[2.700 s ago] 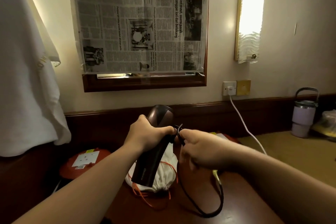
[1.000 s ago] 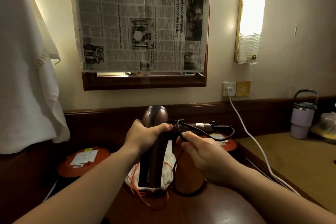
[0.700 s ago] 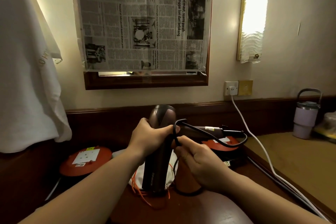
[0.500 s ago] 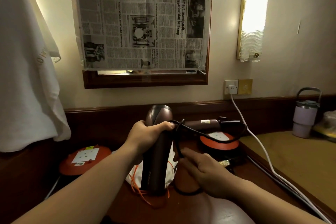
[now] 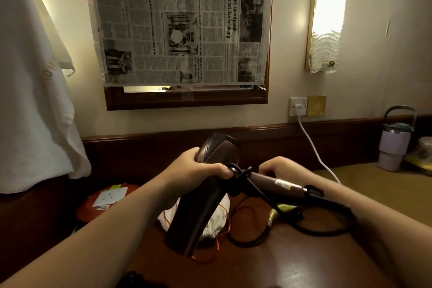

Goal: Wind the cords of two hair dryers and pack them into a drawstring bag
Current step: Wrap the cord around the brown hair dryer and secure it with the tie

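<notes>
**Cord winding under way on the first dryer; bag not yet packed**

Head view: the left hand (image 5: 198, 170) has its grip closed around the body of a dark brown hair dryer (image 5: 201, 203), held above the surface (image 5: 292, 264) with its rounded end up and its barrel slanting down toward the person; the thumb pins a turn of the black cord (image 5: 257, 192) against the body where the handle (image 5: 275, 183) folds out to the right; the right hand (image 5: 287, 169) sits just behind that handle, fingers curled narrowly at the joint, and it seems to be pinching the cord there, though the hand hides the contact itself.

One or two turns cross the handle near the hinge; the rest of the cord hangs down and lies in loose loops on the surface to the right, with a yellowish tag or tie (image 5: 278, 211) near the plug end; so most of the cord's length is unwound, by my judgement.

The white drawstring bag (image 5: 219, 217) with its orange strings lies on the surface directly beneath the dryer, rumpled and partly hidden by the barrel; whether its mouth is open I cannot tell; nothing visibly sits in it.

Only this one dryer shows; a second is not to be found in the view; a red round object (image 5: 105, 201) with a socket label lies to the left, and a white cable (image 5: 313, 147) runs from the wall socket, apart from the work.

Judged so: the task is early; left are finishing this winding, winding the second cord, and bagging both.
</notes>
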A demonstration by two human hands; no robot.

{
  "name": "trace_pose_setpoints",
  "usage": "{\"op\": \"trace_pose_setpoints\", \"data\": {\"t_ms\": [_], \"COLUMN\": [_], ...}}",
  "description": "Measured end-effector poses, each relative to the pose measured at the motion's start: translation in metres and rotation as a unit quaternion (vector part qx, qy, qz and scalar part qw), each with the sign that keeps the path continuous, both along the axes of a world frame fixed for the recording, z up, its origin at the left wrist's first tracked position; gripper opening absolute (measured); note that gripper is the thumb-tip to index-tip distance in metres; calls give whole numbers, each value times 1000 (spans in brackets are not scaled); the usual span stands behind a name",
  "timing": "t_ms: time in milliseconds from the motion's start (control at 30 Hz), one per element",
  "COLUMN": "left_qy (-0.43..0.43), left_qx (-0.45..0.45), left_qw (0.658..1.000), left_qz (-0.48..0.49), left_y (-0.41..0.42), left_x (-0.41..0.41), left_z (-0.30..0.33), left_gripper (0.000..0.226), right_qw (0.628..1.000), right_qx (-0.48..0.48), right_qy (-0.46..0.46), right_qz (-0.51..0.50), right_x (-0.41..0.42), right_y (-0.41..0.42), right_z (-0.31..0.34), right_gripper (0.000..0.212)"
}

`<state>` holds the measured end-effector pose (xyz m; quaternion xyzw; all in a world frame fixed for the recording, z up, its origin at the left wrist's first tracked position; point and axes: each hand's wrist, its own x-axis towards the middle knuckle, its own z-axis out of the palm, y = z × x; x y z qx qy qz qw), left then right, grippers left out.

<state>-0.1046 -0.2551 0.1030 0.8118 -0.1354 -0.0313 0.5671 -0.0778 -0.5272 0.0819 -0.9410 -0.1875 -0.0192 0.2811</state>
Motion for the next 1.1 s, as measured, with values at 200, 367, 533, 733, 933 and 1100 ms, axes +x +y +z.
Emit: {"op": "trace_pose_setpoints", "data": {"t_ms": [200, 367, 533, 733, 933, 1100], "left_qy": [-55, -102, -131, -117, -60, -23], "left_qx": [81, 109, 110, 43, -89, -147], "left_qw": [993, 978, 968, 969, 972, 977], "left_qz": [66, 149, 184, 214, 208, 150], "left_y": [4, 7, 7, 11, 6, -1], "left_x": [7, 10, 8, 11, 11, 5], "left_z": [-6, -10, -10, -12, -12, -10], "left_gripper": [72, 83, 73, 77, 94, 78], "right_qw": [999, 1000, 996, 996, 995, 998], "right_qx": [43, 17, -77, 3, 73, 29], "right_qy": [-23, 11, 37, 91, 56, 38], "right_qz": [5, -16, -16, 23, 47, 39], "right_x": [-32, -56, -79, -86, -72, -50], "right_y": [14, 36, 55, 60, 74, 73], "right_z": [40, 63, 68, 49, 11, -16], "right_gripper": [33, 18, 17, 23, 32, 28]}}
